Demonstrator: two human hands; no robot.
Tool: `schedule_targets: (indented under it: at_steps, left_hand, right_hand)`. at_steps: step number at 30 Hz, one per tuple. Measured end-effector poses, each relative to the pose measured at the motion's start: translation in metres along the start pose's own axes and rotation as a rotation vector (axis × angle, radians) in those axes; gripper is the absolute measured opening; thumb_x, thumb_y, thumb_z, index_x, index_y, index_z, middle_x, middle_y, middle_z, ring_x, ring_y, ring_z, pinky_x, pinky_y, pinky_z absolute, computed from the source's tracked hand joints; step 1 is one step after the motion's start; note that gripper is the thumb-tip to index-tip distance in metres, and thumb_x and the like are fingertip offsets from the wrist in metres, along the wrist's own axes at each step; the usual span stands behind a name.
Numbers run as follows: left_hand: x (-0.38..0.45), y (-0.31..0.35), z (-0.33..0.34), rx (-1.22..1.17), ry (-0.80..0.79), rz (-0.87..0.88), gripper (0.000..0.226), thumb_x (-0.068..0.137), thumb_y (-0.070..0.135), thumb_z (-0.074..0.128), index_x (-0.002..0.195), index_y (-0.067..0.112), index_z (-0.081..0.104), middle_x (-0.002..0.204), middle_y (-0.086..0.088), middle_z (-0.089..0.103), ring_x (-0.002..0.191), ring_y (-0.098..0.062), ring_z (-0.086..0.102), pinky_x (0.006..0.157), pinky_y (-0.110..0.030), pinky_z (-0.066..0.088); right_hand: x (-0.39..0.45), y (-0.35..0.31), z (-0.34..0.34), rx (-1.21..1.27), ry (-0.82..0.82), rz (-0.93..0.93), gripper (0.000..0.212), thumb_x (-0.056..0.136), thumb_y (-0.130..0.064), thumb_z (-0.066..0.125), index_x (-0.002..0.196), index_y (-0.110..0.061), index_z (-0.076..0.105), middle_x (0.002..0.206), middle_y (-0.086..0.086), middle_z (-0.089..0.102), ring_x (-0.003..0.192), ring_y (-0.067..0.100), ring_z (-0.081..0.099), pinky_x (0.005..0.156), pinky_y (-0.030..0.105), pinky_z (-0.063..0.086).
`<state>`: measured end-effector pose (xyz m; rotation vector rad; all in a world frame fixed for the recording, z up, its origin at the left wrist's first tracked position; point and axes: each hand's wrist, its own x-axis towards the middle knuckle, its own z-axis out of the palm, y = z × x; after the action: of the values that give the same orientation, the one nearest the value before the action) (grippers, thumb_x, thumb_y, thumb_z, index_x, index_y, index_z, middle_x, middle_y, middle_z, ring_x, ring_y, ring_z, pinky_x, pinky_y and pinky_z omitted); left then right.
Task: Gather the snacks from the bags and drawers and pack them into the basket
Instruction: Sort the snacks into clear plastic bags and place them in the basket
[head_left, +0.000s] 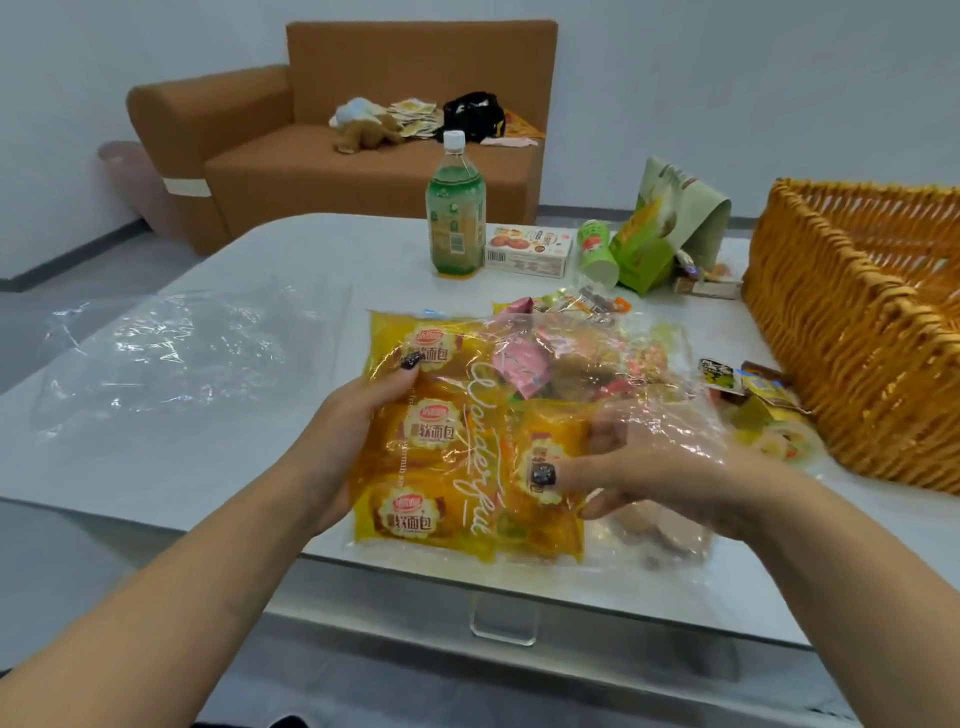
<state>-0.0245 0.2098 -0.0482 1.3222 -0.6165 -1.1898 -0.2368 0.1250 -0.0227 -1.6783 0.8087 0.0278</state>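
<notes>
— Fingers first: how do they lie?

— Those of the left hand (343, 447) curl round the left edge of the clear snack bag (498, 431), thumb on top of a yellow bread packet (431, 421) inside. The right hand (660, 467) sits inside the bag's open side, under the film, thumb and fingers pinching another yellow packet (545, 467).

— And the bag itself?

— It lies at the near edge of the white table (249, 467), holding yellow packets and mixed sweets.

— The basket?

— The woven basket (852, 332) stands on the table's right side, just beyond loose small snacks (753, 400).

— Anything else?

— A green drink bottle (456, 218), a biscuit box (527, 252) and a green paper bag (670, 228) stand farther back; an empty clear bag (176, 353) lies left; a brown sofa (363, 156) behind.
</notes>
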Motion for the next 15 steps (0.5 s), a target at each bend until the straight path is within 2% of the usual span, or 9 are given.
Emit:
schedule_targets:
  at_steps: [1, 3, 4, 6, 7, 8, 10, 13, 15]
  left_hand:
    - [0.0, -0.001, -0.001, -0.011, -0.011, 0.005, 0.043, 0.08, 0.037, 0.059, 0.116, 0.015, 0.064, 0.102, -0.01, 0.075, 0.09, -0.028, 0.073, 0.074, -0.041, 0.057]
    - [0.0, -0.002, -0.003, -0.042, -0.023, 0.008, 0.045, 0.077, 0.039, 0.059, 0.114, 0.015, 0.065, 0.102, -0.011, 0.075, 0.09, -0.029, 0.073, 0.074, -0.041, 0.058]
    - [0.001, -0.002, -0.005, -0.065, -0.019, 0.015, 0.044, 0.077, 0.04, 0.059, 0.113, 0.015, 0.066, 0.102, -0.011, 0.075, 0.089, -0.029, 0.073, 0.072, -0.041, 0.058]
    - [0.004, -0.001, -0.009, -0.134, 0.007, 0.035, 0.04, 0.08, 0.04, 0.058, 0.108, 0.014, 0.068, 0.099, -0.011, 0.076, 0.086, -0.027, 0.074, 0.068, -0.038, 0.059]
    - [0.006, -0.001, -0.011, -0.175, 0.021, 0.042, 0.039, 0.081, 0.039, 0.057, 0.108, 0.014, 0.069, 0.099, -0.01, 0.076, 0.085, -0.027, 0.074, 0.068, -0.038, 0.059]
    - [0.008, 0.001, -0.013, -0.214, 0.033, 0.049, 0.039, 0.081, 0.039, 0.057, 0.108, 0.014, 0.069, 0.099, -0.01, 0.075, 0.086, -0.027, 0.074, 0.069, -0.038, 0.059]
    - [0.011, 0.003, -0.018, -0.295, 0.059, 0.081, 0.039, 0.08, 0.038, 0.057, 0.109, 0.015, 0.07, 0.102, -0.011, 0.075, 0.088, -0.027, 0.074, 0.067, -0.039, 0.061]
    - [0.017, 0.005, -0.027, -0.39, 0.125, 0.141, 0.035, 0.089, 0.038, 0.053, 0.101, 0.015, 0.077, 0.105, -0.01, 0.075, 0.092, -0.027, 0.073, 0.067, -0.041, 0.061]
    - [0.02, 0.005, -0.031, -0.431, 0.16, 0.148, 0.038, 0.094, 0.041, 0.048, 0.108, 0.016, 0.075, 0.109, -0.009, 0.074, 0.095, -0.027, 0.072, 0.07, -0.042, 0.061]
  right_hand:
    - [0.0, 0.0, 0.002, -0.003, 0.01, -0.015, 0.025, 0.088, -0.023, 0.064, 0.113, -0.02, 0.061, 0.12, 0.001, 0.067, 0.106, 0.018, 0.065, 0.075, 0.018, 0.052]
    - [0.001, 0.005, 0.002, -0.02, 0.035, -0.041, 0.042, 0.071, -0.036, 0.08, 0.106, -0.017, 0.068, 0.103, 0.0, 0.073, 0.09, 0.016, 0.07, 0.07, 0.021, 0.057]
    - [0.0, 0.004, 0.004, -0.013, 0.053, -0.048, 0.047, 0.064, -0.041, 0.083, 0.102, -0.017, 0.069, 0.096, 0.002, 0.074, 0.08, 0.014, 0.071, 0.066, 0.021, 0.057]
    - [-0.003, 0.0, 0.005, 0.079, 0.113, -0.079, 0.035, 0.061, -0.041, 0.077, 0.086, -0.018, 0.067, 0.076, 0.001, 0.073, 0.063, 0.01, 0.068, 0.06, 0.02, 0.056]
    - [-0.003, -0.001, 0.003, 0.18, 0.167, -0.102, 0.023, 0.067, -0.033, 0.074, 0.082, -0.017, 0.066, 0.071, -0.001, 0.072, 0.06, 0.01, 0.068, 0.058, 0.02, 0.056]
    - [-0.003, -0.004, -0.001, 0.282, 0.229, -0.131, 0.013, 0.077, -0.024, 0.07, 0.083, -0.013, 0.067, 0.073, 0.001, 0.074, 0.063, 0.013, 0.07, 0.057, 0.021, 0.057]
    - [0.002, -0.003, -0.013, 0.479, 0.37, -0.214, 0.013, 0.089, -0.011, 0.062, 0.097, -0.003, 0.068, 0.091, 0.011, 0.075, 0.078, 0.022, 0.073, 0.061, 0.027, 0.059]
    - [0.008, 0.003, -0.032, 0.733, 0.593, -0.244, 0.019, 0.089, -0.016, 0.062, 0.102, -0.003, 0.066, 0.095, 0.011, 0.073, 0.081, 0.021, 0.072, 0.064, 0.028, 0.06]
    - [0.016, 0.011, -0.043, 0.742, 0.701, -0.187, 0.014, 0.088, -0.017, 0.065, 0.099, -0.008, 0.065, 0.097, 0.01, 0.071, 0.082, 0.019, 0.067, 0.069, 0.03, 0.058]
